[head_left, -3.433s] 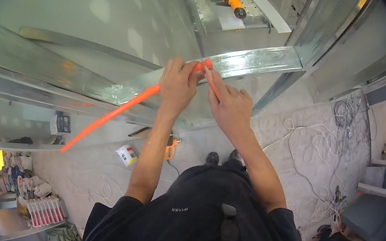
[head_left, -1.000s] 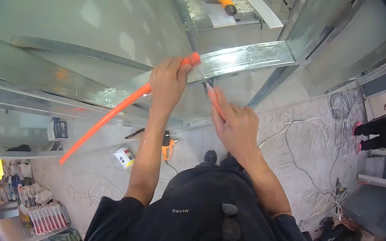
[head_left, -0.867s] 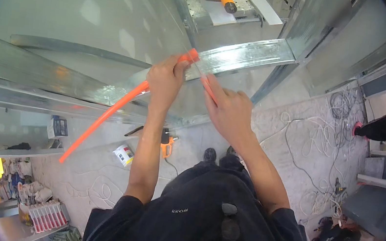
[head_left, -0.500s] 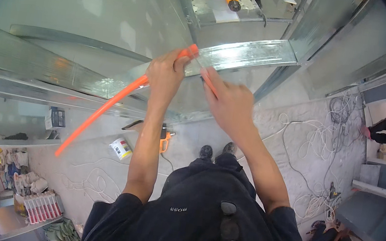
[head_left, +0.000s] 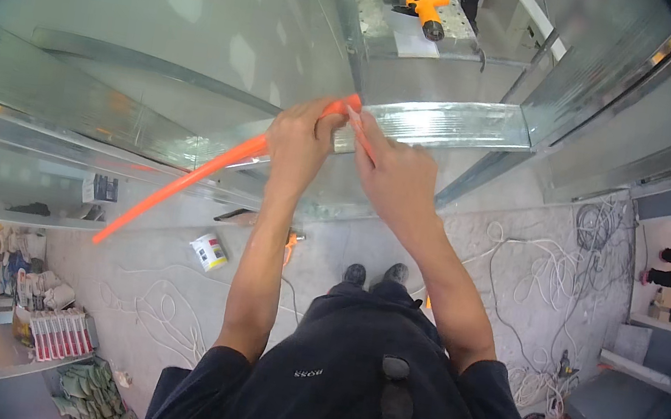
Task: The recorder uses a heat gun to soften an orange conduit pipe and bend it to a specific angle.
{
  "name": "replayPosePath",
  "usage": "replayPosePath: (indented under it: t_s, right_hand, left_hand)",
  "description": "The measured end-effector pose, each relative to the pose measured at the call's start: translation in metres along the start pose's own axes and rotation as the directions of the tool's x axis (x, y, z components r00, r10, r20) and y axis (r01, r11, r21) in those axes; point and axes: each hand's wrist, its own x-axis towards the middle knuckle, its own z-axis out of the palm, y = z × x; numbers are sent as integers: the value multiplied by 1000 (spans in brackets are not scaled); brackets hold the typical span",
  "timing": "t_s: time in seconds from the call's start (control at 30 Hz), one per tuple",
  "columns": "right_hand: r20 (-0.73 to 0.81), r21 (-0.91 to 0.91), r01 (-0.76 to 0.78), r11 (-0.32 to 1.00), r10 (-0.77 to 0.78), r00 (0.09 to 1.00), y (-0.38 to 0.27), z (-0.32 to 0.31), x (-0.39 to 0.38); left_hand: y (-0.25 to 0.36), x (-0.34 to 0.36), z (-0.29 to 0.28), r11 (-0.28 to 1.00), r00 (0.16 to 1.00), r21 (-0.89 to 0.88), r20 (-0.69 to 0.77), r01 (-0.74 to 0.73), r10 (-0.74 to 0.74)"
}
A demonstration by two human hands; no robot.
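Head view: the left grip (head_left: pixel 300 141) is wrapped around a long orange plastic-looking tube (head_left: pixel 233 158), its short end jutting just beyond, the rest sloping down leftward. The right grip (head_left: pixel 398 180), pinching a slim orange, pale-tipped tool (head_left: pixel 362 135), has closed the gap to that end, seemingly within working reach; contact is unclear.

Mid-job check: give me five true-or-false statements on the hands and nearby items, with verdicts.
1. The left hand grips the orange tube. True.
2. The right hand is empty. False: the right hand holds a slim orange-red tool.
3. The slim orange-red tool's tip is far from the orange tube. False: it is right by the tube's upper end.
4. The orange drill lies on the perforated platform. True.
5. The white tub stands on the perforated platform. False: the white tub is on the floor.
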Motion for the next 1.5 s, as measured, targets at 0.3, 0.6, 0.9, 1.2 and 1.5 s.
replayPosePath:
  t_s: [0.3,0.6,0.9,1.2,1.5]
  right_hand:
    - [22,21,-36,999,36,999,-4,2,-8]
    - [47,-23,-31,999,32,998,-5,-4,2]
    - [38,-23,-62,998,63,997,-13,-6,0]
    - [60,19,-50,999,49,997,-10,-10,-1]
    - [70,5,-80,997,79,994,-10,-17,-5]
  left_hand:
    - [0,0,-1,995,997,81,49,53,-57]
    - [-3,5,-1,998,997,17,44,59,-60]
    - [-5,2,-1,998,1000,54,8,10,-11]
    - [-6,1,0,999,999,40,22,29,-30]
    - [-1,3,0,995,996,69,42,72,-75]
